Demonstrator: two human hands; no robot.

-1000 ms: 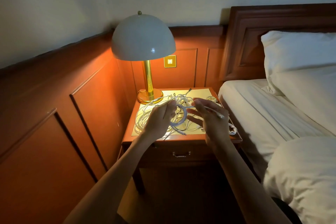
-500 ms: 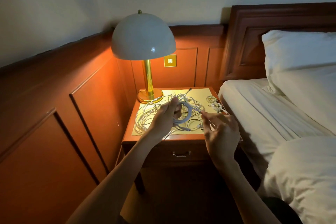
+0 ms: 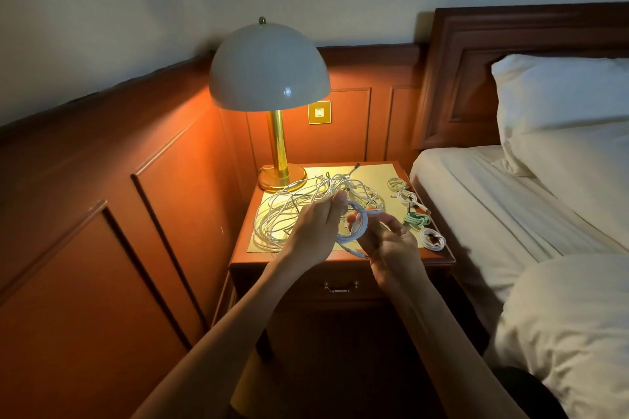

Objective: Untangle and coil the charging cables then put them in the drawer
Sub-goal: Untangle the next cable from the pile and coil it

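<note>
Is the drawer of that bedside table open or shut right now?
Shut. The drawer front sits flush under the nightstand top, its handle facing out, and none of its inside shows.

Nothing here can be read: no text, label, brand or number. The wall plate (image 3: 319, 112), far behind the lamp (image 3: 269, 68), shows only a plain pale square. Any marks on the cables (image 3: 289, 207) are too small and dim to tell.
</note>
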